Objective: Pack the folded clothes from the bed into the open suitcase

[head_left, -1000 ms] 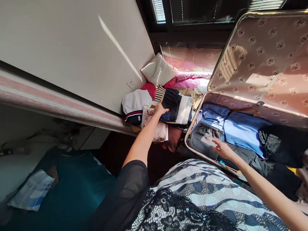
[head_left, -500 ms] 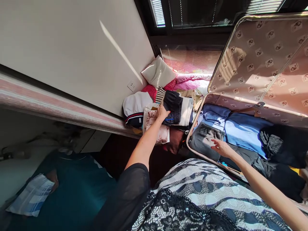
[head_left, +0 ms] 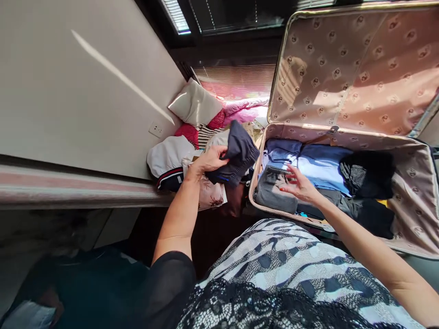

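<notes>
My left hand (head_left: 207, 161) is closed on a folded dark garment (head_left: 236, 153) and holds it up above a pile of folded clothes (head_left: 178, 167) beside the wall. To the right lies an open suitcase (head_left: 411, 219) with a patterned pink lining, packed with blue, grey and black clothes. My right hand (head_left: 297, 186) is open with fingers spread, hovering over folded grey trousers (head_left: 270, 194) at the suitcase's near left corner.
The suitcase lid (head_left: 350, 68) stands upright at the back right. A white pillow (head_left: 194, 103) and pink bedding (head_left: 240, 107) lie by the window blinds. A pale wall (head_left: 68, 91) with a socket (head_left: 157, 130) runs along the left. My patterned dress fills the foreground.
My left hand has lifted the dark garment off the pile and moved it toward the suitcase. My right hand has shifted slightly further into the suitcase. The camera view has swung right.
</notes>
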`<state>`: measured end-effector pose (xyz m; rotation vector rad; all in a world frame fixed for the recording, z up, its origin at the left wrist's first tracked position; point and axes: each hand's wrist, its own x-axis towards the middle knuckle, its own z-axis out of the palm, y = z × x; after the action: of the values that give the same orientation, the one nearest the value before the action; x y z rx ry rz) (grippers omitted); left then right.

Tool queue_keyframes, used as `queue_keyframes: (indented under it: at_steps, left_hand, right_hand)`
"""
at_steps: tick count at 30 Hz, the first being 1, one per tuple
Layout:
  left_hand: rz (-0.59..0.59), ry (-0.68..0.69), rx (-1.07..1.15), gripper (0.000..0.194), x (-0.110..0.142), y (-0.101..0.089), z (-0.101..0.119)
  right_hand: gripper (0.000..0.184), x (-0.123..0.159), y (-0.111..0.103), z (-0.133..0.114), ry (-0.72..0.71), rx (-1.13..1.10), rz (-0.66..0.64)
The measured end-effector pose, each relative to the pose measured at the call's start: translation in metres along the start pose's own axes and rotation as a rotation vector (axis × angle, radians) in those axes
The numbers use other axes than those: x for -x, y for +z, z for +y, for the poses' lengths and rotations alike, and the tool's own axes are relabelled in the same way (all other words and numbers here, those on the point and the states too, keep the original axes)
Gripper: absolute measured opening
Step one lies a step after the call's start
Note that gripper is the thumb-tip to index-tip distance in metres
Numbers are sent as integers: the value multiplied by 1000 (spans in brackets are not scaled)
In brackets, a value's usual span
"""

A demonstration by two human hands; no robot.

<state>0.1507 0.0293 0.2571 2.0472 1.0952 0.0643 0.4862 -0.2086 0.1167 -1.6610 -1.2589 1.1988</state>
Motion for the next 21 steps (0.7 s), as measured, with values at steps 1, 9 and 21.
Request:
queue_keyframes:
  at_steps: [1,9,21]
  left_hand:
    - [-126,74,17,14,-2,3,15]
    - [-801,355,98,20,-69,96,79]
    - [-548,295,-267,25,-194,156,117]
  right_hand:
    - [131,-1,-3,-8,-39,-67,65]
    - [125,7,-26,1,95,-536,2]
    - [71,2,-63,61,282,-718,417]
